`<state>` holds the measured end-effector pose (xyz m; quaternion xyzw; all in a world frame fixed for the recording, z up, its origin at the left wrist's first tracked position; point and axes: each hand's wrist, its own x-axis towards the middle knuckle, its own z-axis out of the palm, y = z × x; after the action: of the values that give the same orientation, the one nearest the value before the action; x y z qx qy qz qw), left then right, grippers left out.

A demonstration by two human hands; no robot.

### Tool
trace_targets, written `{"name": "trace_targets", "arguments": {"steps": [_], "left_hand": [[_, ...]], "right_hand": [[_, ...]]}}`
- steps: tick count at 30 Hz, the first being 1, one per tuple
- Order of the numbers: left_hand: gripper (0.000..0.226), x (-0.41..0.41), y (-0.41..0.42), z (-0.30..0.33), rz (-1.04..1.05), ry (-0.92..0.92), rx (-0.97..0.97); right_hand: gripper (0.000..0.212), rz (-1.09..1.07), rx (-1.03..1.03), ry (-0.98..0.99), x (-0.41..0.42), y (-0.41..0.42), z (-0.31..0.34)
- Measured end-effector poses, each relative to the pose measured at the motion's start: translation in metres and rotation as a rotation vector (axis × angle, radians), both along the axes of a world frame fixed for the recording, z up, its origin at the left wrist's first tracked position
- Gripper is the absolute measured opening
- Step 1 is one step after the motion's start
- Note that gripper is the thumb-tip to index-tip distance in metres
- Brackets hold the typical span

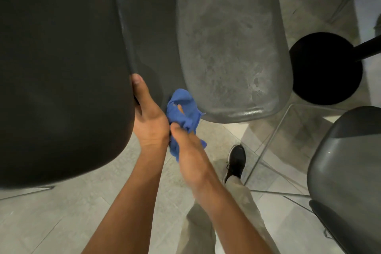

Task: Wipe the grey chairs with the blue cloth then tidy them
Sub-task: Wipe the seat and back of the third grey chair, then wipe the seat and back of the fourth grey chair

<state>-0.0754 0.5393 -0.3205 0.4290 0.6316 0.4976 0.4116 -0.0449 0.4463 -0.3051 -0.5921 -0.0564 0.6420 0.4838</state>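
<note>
The moulded grey plastic chair (233,47) just beyond my right hand (189,156) shows a streaky seat, so I judge wiping unfinished and tidying undone; that hand clutches the crumpled blue cloth (181,109), my left hand (147,113) grips the backrest edge

Pale grey floor tiles (61,218) with thin grout lines run under everything, catching soft reflections. At right, a round black table base (327,70) sits on the floor, its black pole (369,47) leaning out of view. Thin metal legs (266,146) cross the tiles near right.
</note>
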Motion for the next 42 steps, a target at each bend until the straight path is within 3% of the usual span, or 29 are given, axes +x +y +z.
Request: {"name": "trace_targets", "arguments": {"steps": [2, 4, 6, 8, 9, 11, 13, 15, 18, 19, 22, 25, 29, 34, 39, 42], "left_hand": [[0.045, -0.002, 0.0, 0.0, 0.017, -0.054, -0.016], [0.048, -0.004, 0.0, 0.0, -0.009, -0.086, -0.004], [0.052, -0.002, 0.0, 0.002, -0.029, -0.091, 0.017], [0.038, -0.002, 0.002, 0.004, -0.024, -0.076, 0.023], [0.033, -0.001, 0.004, 0.005, -0.014, -0.076, 0.006], [0.032, 0.0, 0.002, 0.008, -0.02, -0.083, 0.002], [0.028, 0.002, 0.002, 0.009, -0.031, -0.049, -0.002], [0.032, -0.004, -0.001, 0.004, -0.047, -0.028, -0.09], [0.083, -0.013, 0.001, 0.002, -0.036, 0.034, -0.253], [0.085, -0.012, 0.001, 0.008, -0.047, 0.021, -0.278], [0.055, -0.009, -0.006, 0.034, -0.154, -0.161, -0.439], [0.08, -0.012, -0.019, 0.064, -0.235, -0.11, -0.576], [0.063, -0.026, -0.046, 0.088, -0.28, -0.007, -0.461], [0.048, -0.06, -0.102, 0.104, -0.505, -0.036, -0.448], [0.072, -0.066, -0.147, 0.153, -0.783, -0.218, -0.494], [0.071, -0.061, -0.159, 0.17, -0.846, -0.292, -0.57]], "right_hand": [[0.066, -0.015, 0.051, -0.038, -0.016, -0.004, 0.005], [0.074, -0.002, 0.067, -0.064, -0.013, 0.009, 0.003], [0.064, -0.004, 0.014, -0.072, 0.002, 0.028, -0.007], [0.033, 0.018, -0.1, -0.131, 0.02, 0.052, -0.018], [0.036, 0.036, -0.165, -0.185, 0.027, 0.064, -0.031], [0.062, 0.067, -0.242, -0.233, 0.037, 0.081, -0.06], [0.066, 0.117, -0.272, -0.207, 0.043, 0.087, -0.054], [0.052, 0.191, -0.219, -0.201, 0.042, 0.075, -0.007], [0.041, 0.257, -0.172, -0.203, 0.036, 0.038, 0.023], [0.038, 0.255, -0.171, -0.165, 0.033, 0.027, 0.032], [0.026, 0.224, -0.182, -0.052, 0.03, -0.004, 0.059], [0.02, 0.214, -0.152, -0.012, 0.036, -0.031, 0.087], [0.022, 0.166, -0.115, -0.056, 0.053, -0.055, 0.125], [0.022, 0.15, -0.017, -0.046, 0.081, -0.085, 0.17], [0.027, 0.038, 0.134, 0.036, 0.096, -0.116, 0.193], [0.035, 0.008, 0.15, 0.038, 0.099, -0.14, 0.198]]}}
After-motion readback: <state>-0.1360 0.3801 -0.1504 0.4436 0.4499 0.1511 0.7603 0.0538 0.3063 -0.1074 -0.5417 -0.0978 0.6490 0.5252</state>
